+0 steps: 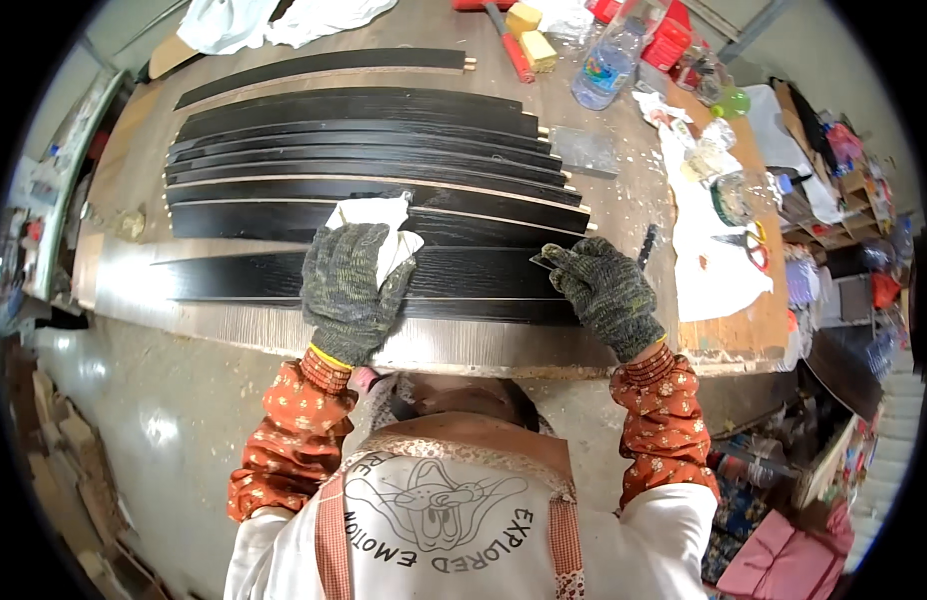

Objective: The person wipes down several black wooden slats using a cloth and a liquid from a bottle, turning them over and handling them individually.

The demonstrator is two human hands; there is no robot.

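Observation:
In a dark knitted glove, my left hand (356,285) is closed on a crumpled white cloth (372,213), resting over a long black wood-grained board (474,272) near the table's front edge. My right hand (606,292), gloved the same way, is at the board's right end. Its fingers are pinched around something small, thin and greyish that I cannot make out. Just beyond lie several black slats (354,155) side by side, with pale wooden dowels at their ends. One curved black slat (324,70) lies apart, farther back.
Along the back are a red-handled tool (514,48), yellow sponge blocks (537,50) and a clear plastic bottle (606,70). On the right, scissors (756,245) and a glass jar (732,200) rest on white sheeting (719,285). A clear flat block (584,152) lies beside the slats.

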